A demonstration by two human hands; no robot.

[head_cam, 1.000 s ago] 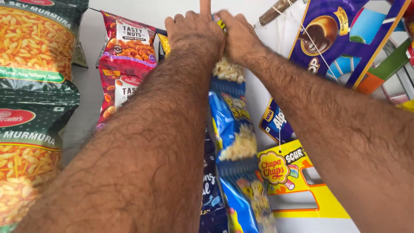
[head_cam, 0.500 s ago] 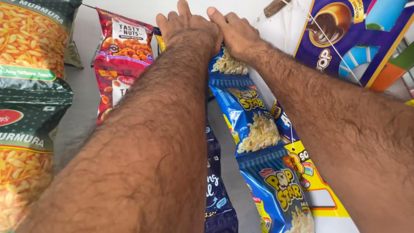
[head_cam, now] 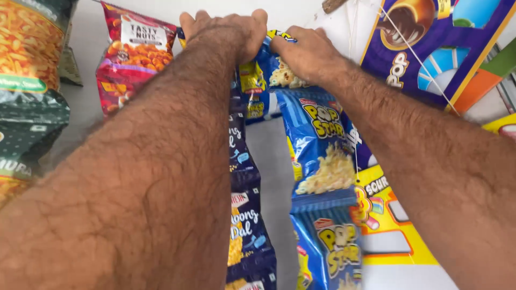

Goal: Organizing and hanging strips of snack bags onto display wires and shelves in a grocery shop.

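A hanging strip of blue snack packets (head_cam: 322,161) with pictures of popcorn runs down the middle of the view. Both hands grip its top packet high on the white wall. My left hand (head_cam: 226,33) is closed on the packet's upper left edge. My right hand (head_cam: 303,52) holds the same packet from the right, fingers curled over it. Both forearms fill much of the view and hide part of the strip.
A dark blue strip of lentil snack packets (head_cam: 244,215) hangs left of the blue one. Red and pink nut packets (head_cam: 134,53) hang further left, and green bags of puffed rice mix (head_cam: 29,80) at the far left. A purple display card (head_cam: 424,48) and a yellow card (head_cam: 387,225) are on the right.
The view has moved closer and lower. The blue strip has swung to the right, uncovering the dark blue strip, and both hands have closed tighter on the top packet.
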